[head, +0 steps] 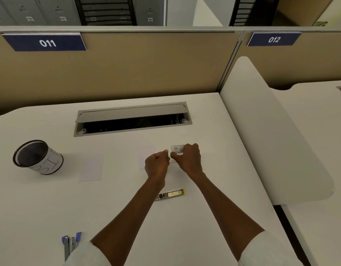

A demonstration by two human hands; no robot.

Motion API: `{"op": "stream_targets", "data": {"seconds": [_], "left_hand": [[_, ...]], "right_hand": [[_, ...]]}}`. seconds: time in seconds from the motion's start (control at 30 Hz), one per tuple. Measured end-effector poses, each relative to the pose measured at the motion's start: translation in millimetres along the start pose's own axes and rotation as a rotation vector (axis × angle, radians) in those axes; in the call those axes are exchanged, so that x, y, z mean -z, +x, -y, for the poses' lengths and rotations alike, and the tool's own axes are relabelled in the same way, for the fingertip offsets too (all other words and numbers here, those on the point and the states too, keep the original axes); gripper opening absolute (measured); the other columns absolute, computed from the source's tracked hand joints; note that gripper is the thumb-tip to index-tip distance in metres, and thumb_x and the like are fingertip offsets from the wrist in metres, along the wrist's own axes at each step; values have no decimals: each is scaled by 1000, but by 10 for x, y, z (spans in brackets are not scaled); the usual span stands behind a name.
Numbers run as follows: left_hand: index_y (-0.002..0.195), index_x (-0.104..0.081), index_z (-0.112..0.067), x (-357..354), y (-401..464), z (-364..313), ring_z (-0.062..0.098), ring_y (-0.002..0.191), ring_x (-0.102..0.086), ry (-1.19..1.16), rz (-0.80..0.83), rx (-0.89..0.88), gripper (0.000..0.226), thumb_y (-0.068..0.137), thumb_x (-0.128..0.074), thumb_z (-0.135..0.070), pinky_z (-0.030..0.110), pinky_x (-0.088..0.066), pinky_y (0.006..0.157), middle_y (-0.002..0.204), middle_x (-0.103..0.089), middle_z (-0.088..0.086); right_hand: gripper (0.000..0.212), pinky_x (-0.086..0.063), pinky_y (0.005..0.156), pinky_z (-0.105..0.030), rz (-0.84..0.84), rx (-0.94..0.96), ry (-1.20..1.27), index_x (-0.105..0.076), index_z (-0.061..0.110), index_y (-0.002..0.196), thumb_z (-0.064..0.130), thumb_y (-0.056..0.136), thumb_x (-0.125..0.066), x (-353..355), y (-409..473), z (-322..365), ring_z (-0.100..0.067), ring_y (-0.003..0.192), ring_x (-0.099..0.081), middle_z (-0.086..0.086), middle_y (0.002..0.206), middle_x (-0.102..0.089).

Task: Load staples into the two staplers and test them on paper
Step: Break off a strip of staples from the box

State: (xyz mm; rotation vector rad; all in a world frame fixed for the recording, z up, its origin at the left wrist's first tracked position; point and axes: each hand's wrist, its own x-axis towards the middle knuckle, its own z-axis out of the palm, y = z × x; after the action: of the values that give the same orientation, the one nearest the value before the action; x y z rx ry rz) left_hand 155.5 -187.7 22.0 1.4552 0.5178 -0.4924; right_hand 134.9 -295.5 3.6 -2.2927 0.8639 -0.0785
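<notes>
While pinched, staple box between fingers

I see a white worktop with an open cable hatch at the back. On it lie a mesh cup at left, two paper sheets, a yellow-tipped stapler and a blue stapler, opened.

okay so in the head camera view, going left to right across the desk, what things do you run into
Mesh pen cup → blue stapler at the near edge → first paper sheet → second paper sheet → left hand → yellow-tipped stapler → small staple box, held by the right hand.
</notes>
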Motion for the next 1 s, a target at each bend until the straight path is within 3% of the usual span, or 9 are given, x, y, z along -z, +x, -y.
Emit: {"op": "stream_targets", "data": {"seconds": [0.13,0.3,0.5,0.83,1.0], "left_hand": [[86,-71,-18,108,123,27,20,88,-71,62,-57,-38,4,87,-67,-18,40,-56,91,84,-73,0],[78,-71,-21,168,202,68,22,87,-71,105,-69,-52,12,86,-67,-12,41,-56,92,84,-74,1],[86,-75,-13,152,245,68,16,82,-71,121,-57,-57,14,82,-66,-4,38,-57,90,81,-74,-4],[83,-74,-18,155,264,78,13,80,-70,126,-46,-70,15,83,-66,-6,35,-58,87,80,-73,-7],[87,-75,-15,192,273,55,13,80,-70,118,-55,-69,12,82,-67,-7,34,-58,87,81,-73,-7]], "right_hand": [[54,-47,81,-32,-52,-31,-1,-57,1,111,39,78,-76,-27,271,-6,-30,106,-53,-16,112,-48],[50,-49,88,-38,-26,-23,-27,-57,-3,111,32,80,-76,-87,509,-2,-32,110,-50,-18,116,-46],[45,-47,92,-37,7,-5,-43,-57,-3,111,28,84,-74,-188,590,-39,-30,113,-47,-18,119,-43],[45,-49,92,-38,-26,-21,-73,-59,-4,111,30,85,-73,-239,566,-8,-30,113,-47,-17,120,-43],[58,-48,89,-38,-37,-53,-9,-58,-4,111,46,84,-69,-192,516,-27,-30,111,-46,-19,119,-43]]}}
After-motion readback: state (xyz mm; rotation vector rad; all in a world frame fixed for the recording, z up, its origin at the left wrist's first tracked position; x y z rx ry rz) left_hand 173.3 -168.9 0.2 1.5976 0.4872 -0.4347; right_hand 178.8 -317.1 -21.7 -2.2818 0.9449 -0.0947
